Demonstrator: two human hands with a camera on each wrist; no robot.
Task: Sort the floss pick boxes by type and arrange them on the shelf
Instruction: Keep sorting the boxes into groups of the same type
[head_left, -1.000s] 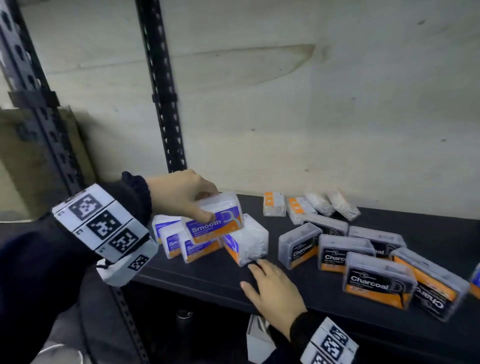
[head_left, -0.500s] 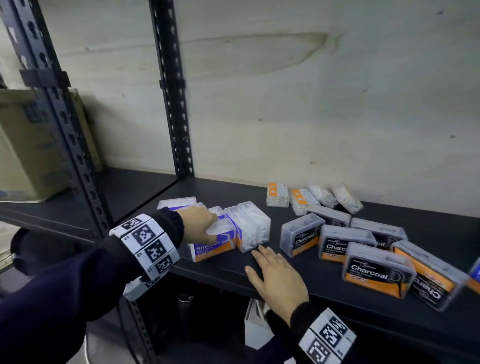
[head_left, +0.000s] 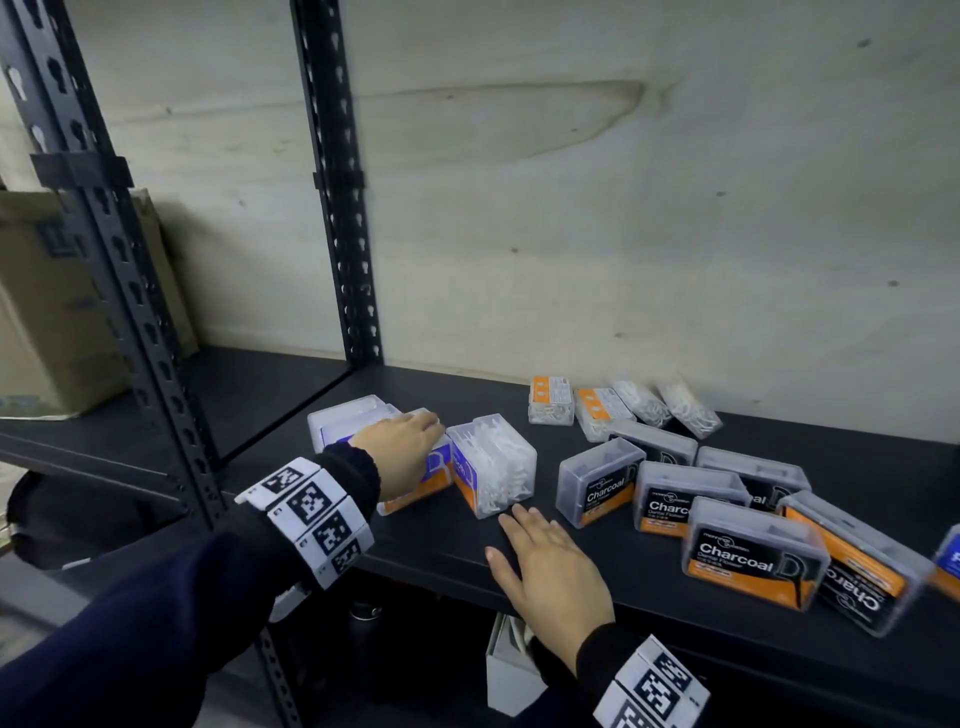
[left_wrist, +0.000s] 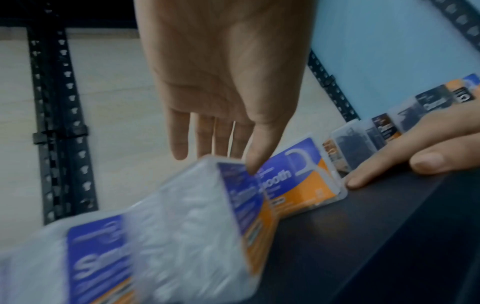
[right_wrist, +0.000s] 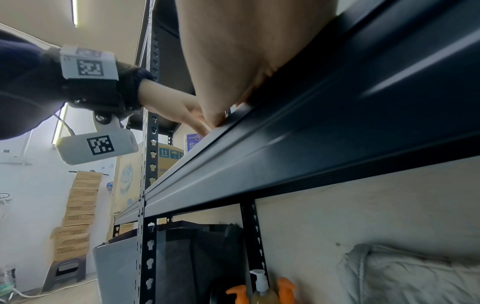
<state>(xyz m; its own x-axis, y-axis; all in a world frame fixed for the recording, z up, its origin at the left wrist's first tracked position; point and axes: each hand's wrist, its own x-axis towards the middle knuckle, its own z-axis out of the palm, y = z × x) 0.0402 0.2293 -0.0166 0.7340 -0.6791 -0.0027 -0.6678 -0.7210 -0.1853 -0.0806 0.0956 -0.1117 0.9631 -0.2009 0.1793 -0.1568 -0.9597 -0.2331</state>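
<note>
Black steel shelf (head_left: 649, 618) is bearing the right hand (head_left: 553, 569), lying flat and holding nothing at the front edge, fingertips just beside a clear Smooth box (head_left: 493, 470) turned side-on. Beyond it, the left hand (head_left: 402, 454) is loosening, fingers straightening, thumb touching the Smooth floss pick box (left_wrist: 293, 174) it was carrying a second ago, now set down among the other Smooth boxes at the shelf's left. That type is gathering; the Charcoal boxes (head_left: 748, 558) are lying scattered to the right, unsorted, with small packs (head_left: 602, 410) by the wall.
</note>
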